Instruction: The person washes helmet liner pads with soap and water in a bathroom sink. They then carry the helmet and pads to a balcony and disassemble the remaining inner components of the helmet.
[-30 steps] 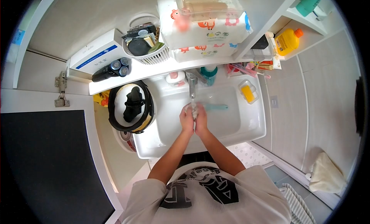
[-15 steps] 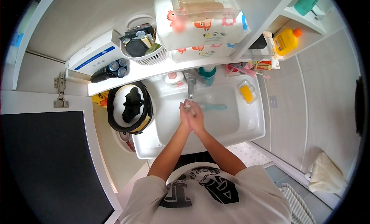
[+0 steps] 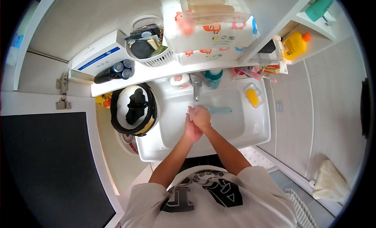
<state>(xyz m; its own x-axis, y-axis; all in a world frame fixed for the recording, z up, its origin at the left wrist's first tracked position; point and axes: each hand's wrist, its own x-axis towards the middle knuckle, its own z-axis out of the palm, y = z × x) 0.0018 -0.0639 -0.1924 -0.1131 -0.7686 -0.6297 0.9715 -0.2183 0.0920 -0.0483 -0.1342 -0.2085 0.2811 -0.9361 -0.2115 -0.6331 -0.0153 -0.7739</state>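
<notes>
My left hand (image 3: 192, 130) is palm up in the sink basin, its fingers partly hidden beneath my right hand. My right hand (image 3: 201, 116) lies across it, touching it, with the fingers bent loosely to the left. Nothing shows in either hand. Both are just below the spout of the metal faucet (image 3: 196, 89), and a thin stream of water appears to fall on the fingers. Around them is the white sink (image 3: 172, 130). A light-blue handled item (image 3: 220, 110) lies in the basin behind my right hand.
A black-rimmed round container (image 3: 114, 112) with dark cloth on top stands at the sink's left. A pump bottle (image 3: 179, 81), a teal bottle (image 3: 214, 78) and a yellow soap (image 3: 252, 97) in a clear dish sit along the rim. An open cabinet door (image 3: 91, 149) is at left.
My hands have turned over: both were cupped side by side, and now my right hand lies across the left. The left has moved slightly towards me. The view has shifted a little.
</notes>
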